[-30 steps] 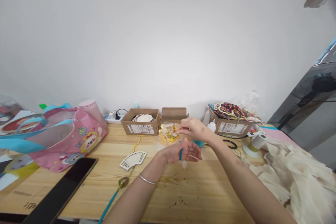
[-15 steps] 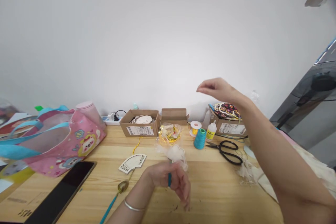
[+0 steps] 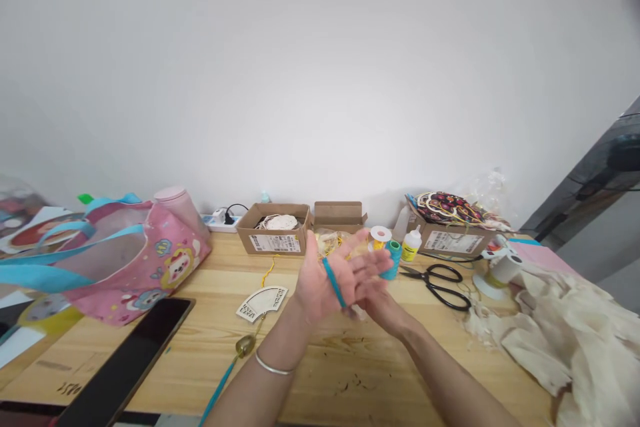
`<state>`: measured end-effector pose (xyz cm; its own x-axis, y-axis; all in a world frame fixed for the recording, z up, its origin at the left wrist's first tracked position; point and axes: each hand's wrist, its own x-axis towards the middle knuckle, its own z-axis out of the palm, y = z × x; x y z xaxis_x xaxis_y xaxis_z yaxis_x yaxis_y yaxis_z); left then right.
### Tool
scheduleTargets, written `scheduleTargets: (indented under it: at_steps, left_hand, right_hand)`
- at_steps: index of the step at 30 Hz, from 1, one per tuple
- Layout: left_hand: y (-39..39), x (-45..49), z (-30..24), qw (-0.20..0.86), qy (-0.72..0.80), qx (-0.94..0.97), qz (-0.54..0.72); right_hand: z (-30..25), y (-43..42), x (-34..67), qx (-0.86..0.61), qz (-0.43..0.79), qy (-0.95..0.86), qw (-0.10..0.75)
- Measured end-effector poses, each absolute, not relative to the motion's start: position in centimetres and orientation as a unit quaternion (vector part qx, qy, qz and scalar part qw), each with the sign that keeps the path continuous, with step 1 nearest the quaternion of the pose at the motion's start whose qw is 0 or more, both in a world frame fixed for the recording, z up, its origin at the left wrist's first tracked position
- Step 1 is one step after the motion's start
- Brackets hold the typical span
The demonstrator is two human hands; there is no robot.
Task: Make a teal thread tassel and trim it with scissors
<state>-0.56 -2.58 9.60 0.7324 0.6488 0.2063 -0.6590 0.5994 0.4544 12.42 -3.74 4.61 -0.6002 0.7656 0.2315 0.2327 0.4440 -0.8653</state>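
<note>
My left hand [image 3: 327, 280] is held up over the table with its palm turned toward me and the fingers stretched out. A band of teal thread [image 3: 333, 282] wraps round its palm. Just behind the left fingers is my right hand [image 3: 373, 297]; its own fingers are mostly hidden there, so their grip does not show. A cone of teal thread [image 3: 393, 260] stands beyond the left fingertips, partly covered by them. Left of my left wrist lie a fan-shaped pale plaque [image 3: 263, 302] with yellow cord, a small brass-coloured bell [image 3: 245, 345] and a teal tassel [image 3: 219, 392].
Black scissors [image 3: 437, 283], a glue bottle [image 3: 411, 245] and a white spool [image 3: 380, 235] stand right of centre. Cardboard boxes [image 3: 274, 243] line the wall. A pink bag [image 3: 150, 260] and a phone [image 3: 130, 360] are at left, cream cloth [image 3: 565, 327] at right.
My right hand has come down from high on the right to behind my left hand. My left hand has risen and turned its palm up, fingers straightened. The view has shifted slightly right.
</note>
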Motion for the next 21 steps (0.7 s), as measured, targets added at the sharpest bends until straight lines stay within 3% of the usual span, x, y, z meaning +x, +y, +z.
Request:
scheduleTargets:
  at_steps: [3,7,10,13,17,21]
  left_hand:
    - [-1.0,-1.3,8.9,0.85,0.029,0.224,0.476]
    - [0.7,-1.7,7.3,0.812,0.074,0.199,0.543]
    - [0.9,-1.2,5.8,0.817,0.122,0.208,0.524]
    - [0.2,-0.3,4.5,0.855,0.169,0.257,0.417]
    - [-1.0,0.4,3.7,0.891,0.162,0.324,0.275]
    - [-2.0,0.4,4.9,0.905,0.094,0.376,0.175]
  right_hand:
    - [2.9,-4.5,13.3,-0.336,0.368,-0.807,0.318]
    - [3.8,-5.4,14.6,-0.349,0.175,-0.88,0.27]
    - [5.7,-5.2,14.8,-0.371,0.042,-0.894,0.25]
    - [8.0,-3.9,14.8,-0.36,-0.03,-0.903,0.233]
    - [10.3,-0.8,14.8,-0.329,-0.003,-0.916,0.231]
    - [9.8,1.9,14.7,-0.289,0.155,-0.894,0.304]
